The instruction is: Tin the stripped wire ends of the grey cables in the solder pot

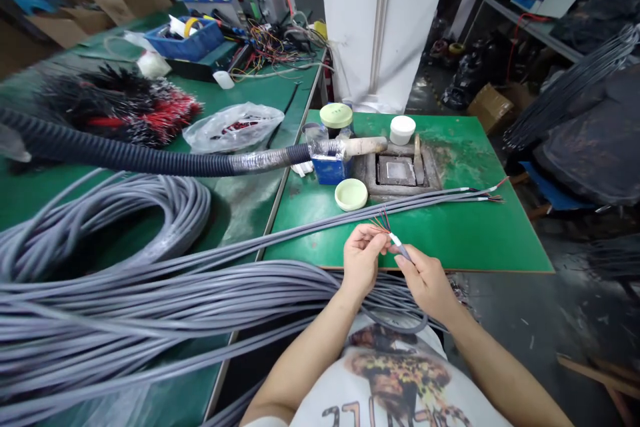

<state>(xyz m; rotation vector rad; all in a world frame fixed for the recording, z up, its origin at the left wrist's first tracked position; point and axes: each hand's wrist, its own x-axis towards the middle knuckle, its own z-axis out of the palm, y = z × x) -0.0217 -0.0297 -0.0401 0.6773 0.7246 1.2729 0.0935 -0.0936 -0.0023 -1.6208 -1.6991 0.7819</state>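
Note:
In front of my chest, my right hand (425, 275) grips a grey multi-core cable (403, 252) close to its stripped end. Thin coloured wires (383, 221), some red and some dark, fan out past a white section of that end. My left hand (364, 255) pinches at these wires with thumb and forefinger. Just beyond my hands, several grey cables (320, 221) lie across the green board, their bare wire ends pointing right. A solder pot (399, 171) with a shiny square of metal sits behind them, beside an open pale-green tub (351, 195).
A ribbed hose (200, 161) reaches in from the left, its nozzle resting over a blue box (331, 169). A white-lidded jar (403, 129) and a green-lidded jar (336, 116) stand behind. Bundled grey cable (165, 307) covers the left table; a coil (185, 213) lies there too.

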